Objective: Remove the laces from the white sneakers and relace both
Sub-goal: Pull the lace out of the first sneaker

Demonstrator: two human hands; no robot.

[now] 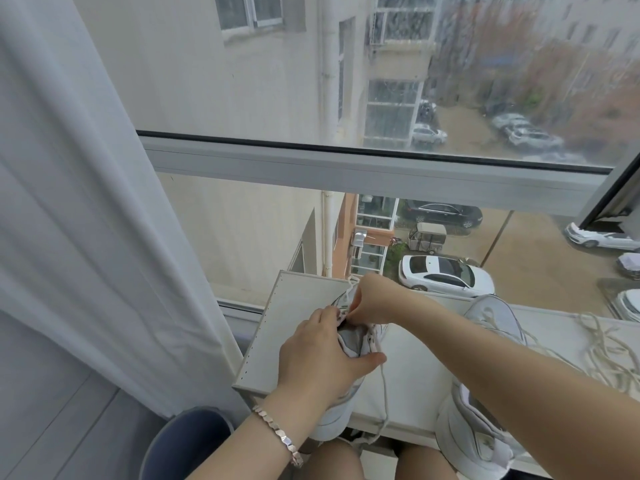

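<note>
Sneaker (349,341) in work lies on the window sill (415,368), toe toward the glass. Left hand (318,362) grips its collar; right hand (374,303) pinches the lace (383,386) at the eyelets. Lace is likely limp and light: take hold near the tip, steadying the upper by the collar.

I see the first sneaker (333,424), white, under my view of the left hand (318,358), toe away, its lace (383,393) trailing past the tabletop (415,375) edge. The second sneaker (478,434) lies right of the right hand (374,299) — a tangled loose lace (602,351) beyond it.
</note>
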